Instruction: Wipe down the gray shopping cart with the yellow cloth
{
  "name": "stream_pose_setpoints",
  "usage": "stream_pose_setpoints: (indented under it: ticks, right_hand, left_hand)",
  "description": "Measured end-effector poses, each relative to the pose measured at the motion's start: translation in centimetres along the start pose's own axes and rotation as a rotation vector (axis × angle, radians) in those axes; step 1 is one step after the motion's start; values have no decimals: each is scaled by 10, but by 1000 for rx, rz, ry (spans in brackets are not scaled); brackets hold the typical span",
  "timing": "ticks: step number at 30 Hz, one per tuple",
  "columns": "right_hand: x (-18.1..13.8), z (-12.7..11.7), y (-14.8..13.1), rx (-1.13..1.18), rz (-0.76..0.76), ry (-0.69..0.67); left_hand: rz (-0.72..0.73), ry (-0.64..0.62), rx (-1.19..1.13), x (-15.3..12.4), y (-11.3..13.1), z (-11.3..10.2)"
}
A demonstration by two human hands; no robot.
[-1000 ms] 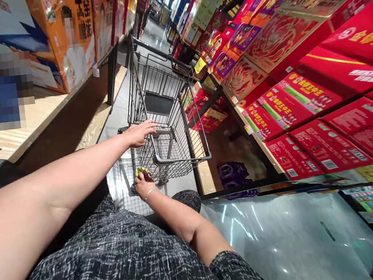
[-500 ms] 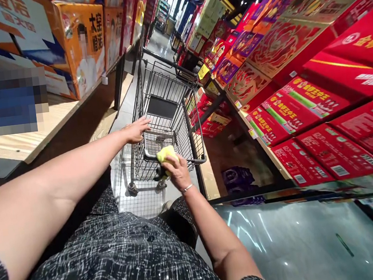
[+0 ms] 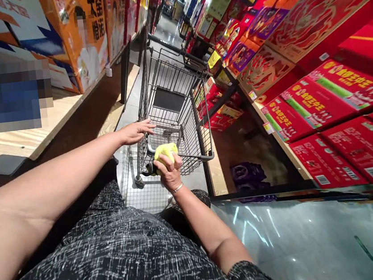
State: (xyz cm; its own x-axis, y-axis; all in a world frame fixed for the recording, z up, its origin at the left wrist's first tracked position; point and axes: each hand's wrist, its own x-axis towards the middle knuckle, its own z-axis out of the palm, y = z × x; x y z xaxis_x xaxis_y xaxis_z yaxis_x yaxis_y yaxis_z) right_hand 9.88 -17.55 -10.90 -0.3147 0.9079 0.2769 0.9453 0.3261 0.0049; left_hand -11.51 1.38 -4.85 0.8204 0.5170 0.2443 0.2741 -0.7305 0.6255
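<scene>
From my distant station I had the right hand [image 3: 171, 174] wrapped around a yellow cloth [image 3: 166, 152] — bunched, probably to keep it compact under the fingers — at the near end of the wire shopping cart [image 3: 167, 99]. Left of that grip, the left hand [image 3: 136, 132] held its fingers extended at the cart's side, perhaps for steadying; I couldn't tell if it pressed. Right of the grip stood red cartons [image 3: 307, 104], stacked close, labels showing.
</scene>
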Motion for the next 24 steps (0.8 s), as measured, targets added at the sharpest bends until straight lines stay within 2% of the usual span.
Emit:
stream_pose_setpoints:
  ticks: [3, 6, 10, 14, 16, 18, 21, 24]
  right_hand:
    - [20, 8, -15, 79, -179, -70]
    - [26, 30, -22, 114, -297, -185]
    - [12, 71, -28, 117, -345, -370]
    - [-3, 93, -32, 131, -341, -440]
    - [-2, 89, -30, 121, -366, -444]
    - [5, 73, -24, 106, -386, -409]
    - [25, 35, -10, 123, -349, -274]
    - [47, 1, 0, 180, -298, -115]
  left_hand:
    - [-10, -12, 8, -1, -7, -8]
    - [-80, -27, 40, -2, -10, -13]
    - [-213, 14, 53, -3, -6, -12]
    - [-271, 83, 54, -4, -6, -14]
    - [-288, 95, 70, -5, -8, -16]
    - [-309, 91, 81, -6, -10, -20]
    - [-349, 82, 144, -7, -8, -23]
    - [-442, 95, 306, -8, -3, -23]
